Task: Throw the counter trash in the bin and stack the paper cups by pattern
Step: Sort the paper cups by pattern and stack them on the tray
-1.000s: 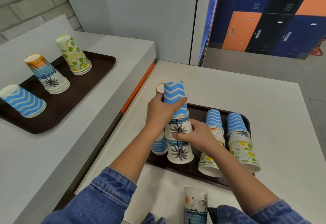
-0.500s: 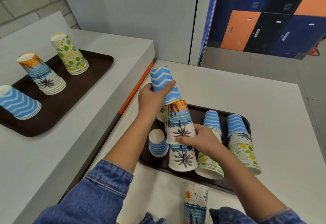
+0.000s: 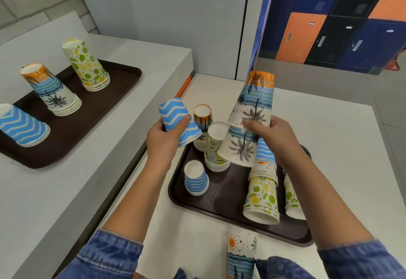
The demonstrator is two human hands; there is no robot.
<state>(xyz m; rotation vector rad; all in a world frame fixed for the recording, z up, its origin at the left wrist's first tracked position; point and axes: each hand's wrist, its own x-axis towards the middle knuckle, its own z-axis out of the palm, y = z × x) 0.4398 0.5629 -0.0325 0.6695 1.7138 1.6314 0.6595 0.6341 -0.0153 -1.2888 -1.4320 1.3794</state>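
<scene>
My left hand grips one blue zigzag cup, tilted, above the left edge of the near brown tray. My right hand holds a stack of palm-tree beach cups lifted clear of that tray. On the tray stand a blue striped cup, a lemon-print stack, a palm stack and mixed stacks at the right. On the far tray sit sorted stacks: zigzag, palm, lemon.
A lone beach-print cup stands on the white table in front of the near tray. The left counter is higher, with an orange strip at the gap. Lockers stand behind.
My left hand pulled the zigzag cup off the palm stack and moved it left. My right hand raised the palm stack off the tray and to the right.
</scene>
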